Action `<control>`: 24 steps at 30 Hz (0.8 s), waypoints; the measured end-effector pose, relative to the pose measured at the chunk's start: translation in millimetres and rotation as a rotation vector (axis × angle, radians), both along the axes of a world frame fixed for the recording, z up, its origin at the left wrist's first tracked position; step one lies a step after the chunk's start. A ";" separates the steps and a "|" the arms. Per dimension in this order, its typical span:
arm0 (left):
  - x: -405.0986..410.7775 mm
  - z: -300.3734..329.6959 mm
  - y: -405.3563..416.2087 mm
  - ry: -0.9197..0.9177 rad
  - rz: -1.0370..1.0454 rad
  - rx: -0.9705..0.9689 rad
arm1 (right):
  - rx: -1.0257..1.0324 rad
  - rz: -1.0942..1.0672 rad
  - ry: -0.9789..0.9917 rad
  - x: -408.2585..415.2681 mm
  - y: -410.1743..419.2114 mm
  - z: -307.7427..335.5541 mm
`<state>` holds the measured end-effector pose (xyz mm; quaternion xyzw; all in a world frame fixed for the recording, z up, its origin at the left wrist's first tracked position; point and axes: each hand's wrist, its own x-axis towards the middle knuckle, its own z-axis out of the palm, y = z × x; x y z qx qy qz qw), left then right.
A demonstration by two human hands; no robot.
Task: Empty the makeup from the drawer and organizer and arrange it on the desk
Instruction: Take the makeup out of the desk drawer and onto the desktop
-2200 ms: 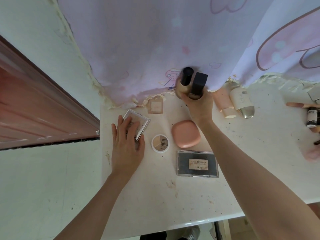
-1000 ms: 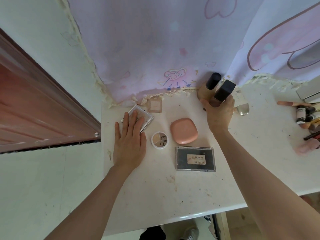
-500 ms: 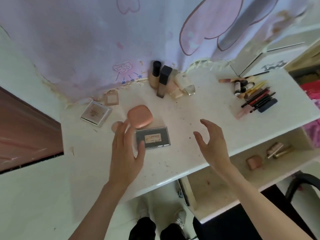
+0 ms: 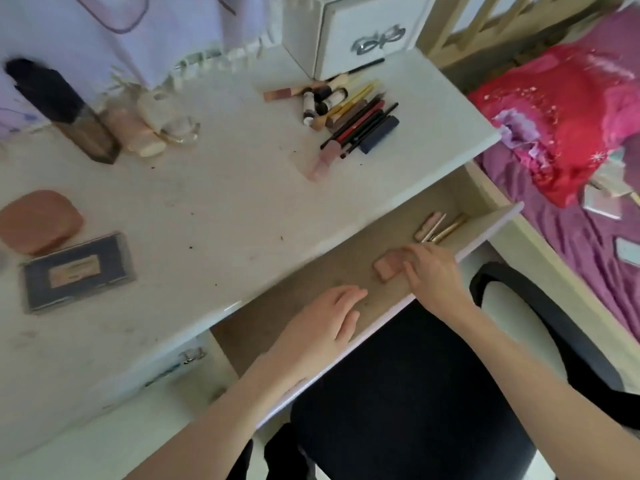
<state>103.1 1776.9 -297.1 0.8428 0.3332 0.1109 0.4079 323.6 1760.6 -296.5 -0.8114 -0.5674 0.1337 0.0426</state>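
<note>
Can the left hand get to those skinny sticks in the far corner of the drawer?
Probably not easily: the left hand rests near the drawer's front, and the right hand lies between it and the sticks.

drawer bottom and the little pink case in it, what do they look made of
Drawer bottom: seems to be unfinished fibreboard or thin wood, matte tan with no sheen.
Pink case: probably plastic, going by its smooth, rounded corners; blur hides the finish. The right hand touches it.
</note>
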 end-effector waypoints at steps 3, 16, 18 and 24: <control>45.4 -32.7 12.0 0.056 0.016 -0.116 | -0.120 -0.008 -0.078 46.6 19.9 -10.6; 155.6 -101.8 47.0 0.252 0.165 -0.239 | -0.541 0.283 -0.281 135.9 86.9 -61.8; 162.1 -105.2 46.6 0.257 0.186 -0.233 | -0.520 0.309 -0.365 138.0 89.0 -69.4; 166.4 -101.9 50.5 0.215 0.283 -0.342 | -0.793 0.338 -0.370 133.5 111.5 -66.3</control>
